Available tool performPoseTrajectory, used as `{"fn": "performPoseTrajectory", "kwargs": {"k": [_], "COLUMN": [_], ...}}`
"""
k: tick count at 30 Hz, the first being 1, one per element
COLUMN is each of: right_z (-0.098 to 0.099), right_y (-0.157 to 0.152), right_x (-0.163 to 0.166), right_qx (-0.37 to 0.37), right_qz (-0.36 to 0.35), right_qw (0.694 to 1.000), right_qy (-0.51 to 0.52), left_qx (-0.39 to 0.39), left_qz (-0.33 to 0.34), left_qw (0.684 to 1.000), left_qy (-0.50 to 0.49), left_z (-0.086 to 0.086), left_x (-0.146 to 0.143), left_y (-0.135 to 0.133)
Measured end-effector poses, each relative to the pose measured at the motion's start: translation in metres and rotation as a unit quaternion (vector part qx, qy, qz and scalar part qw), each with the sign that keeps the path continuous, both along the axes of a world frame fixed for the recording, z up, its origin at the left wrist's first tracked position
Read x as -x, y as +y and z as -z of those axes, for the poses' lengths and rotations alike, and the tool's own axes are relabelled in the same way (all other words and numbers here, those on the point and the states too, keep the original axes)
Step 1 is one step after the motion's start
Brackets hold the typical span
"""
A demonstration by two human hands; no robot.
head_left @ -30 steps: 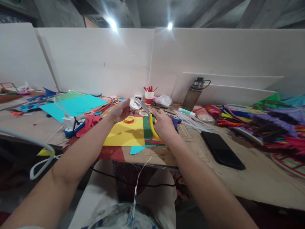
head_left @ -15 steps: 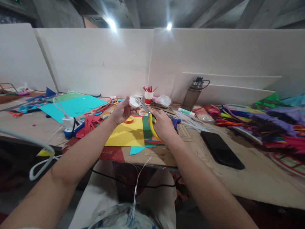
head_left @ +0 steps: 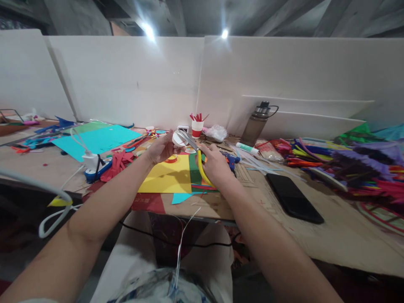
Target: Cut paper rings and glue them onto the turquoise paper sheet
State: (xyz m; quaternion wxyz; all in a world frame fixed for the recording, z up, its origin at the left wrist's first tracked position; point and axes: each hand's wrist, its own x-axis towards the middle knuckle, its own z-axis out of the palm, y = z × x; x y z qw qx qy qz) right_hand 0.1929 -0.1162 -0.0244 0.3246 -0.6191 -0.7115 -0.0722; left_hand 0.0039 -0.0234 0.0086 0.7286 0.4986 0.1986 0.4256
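Between its fingers and thumb, my left hand (head_left: 161,148) pinches a small white round piece (head_left: 178,139), which looks like the bottom of a paper cup. My right hand (head_left: 215,163) grips yellow-handled scissors (head_left: 201,166), whose metal blades point up and left and lie against the white piece. Whether the blades are cutting into it I cannot tell. Beneath the hands lies a yellow sheet (head_left: 167,179) with a roll of tape (head_left: 171,158) on it, beside a green sheet (head_left: 195,168). A red-and-white paper cup (head_left: 197,128) holding red sticks stands just behind.
To the right are a black phone (head_left: 293,198), a grey bottle (head_left: 255,125), a glue stick (head_left: 246,148) and a pile of pipe cleaners (head_left: 306,153). A turquoise sheet (head_left: 101,141), red paper strips (head_left: 117,165) and a power strip (head_left: 97,169) lie left. White boards stand behind.
My left hand has shifted slightly right, and the white piece has turned and moved a little right and down against the blades. My right hand and the scissors stay nearly in place.
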Motion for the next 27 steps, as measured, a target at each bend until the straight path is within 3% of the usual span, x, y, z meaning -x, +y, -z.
{"fn": "performPoseTrajectory", "kwargs": {"k": [7, 16, 27], "right_z": [-0.0024, -0.0055, 0.0021], "right_y": [-0.0016, -0.0028, 0.0014], "right_x": [0.0014, 0.0021, -0.0019], "right_qx": [0.02, 0.038, -0.001], "right_qz": [0.01, 0.045, -0.019], "right_qw": [1.0, 0.998, 1.0], "right_qy": [-0.012, -0.011, 0.021], "left_qx": [0.008, 0.007, 0.025], "left_qz": [0.001, -0.014, -0.004], "left_qw": [1.0, 0.999, 0.999], "left_qy": [-0.003, -0.051, -0.023], "left_z": [0.0028, -0.0009, 0.0013], "left_x": [0.0041, -0.0019, -0.0005], "left_y": [0.0089, 0.0001, -0.0007]}}
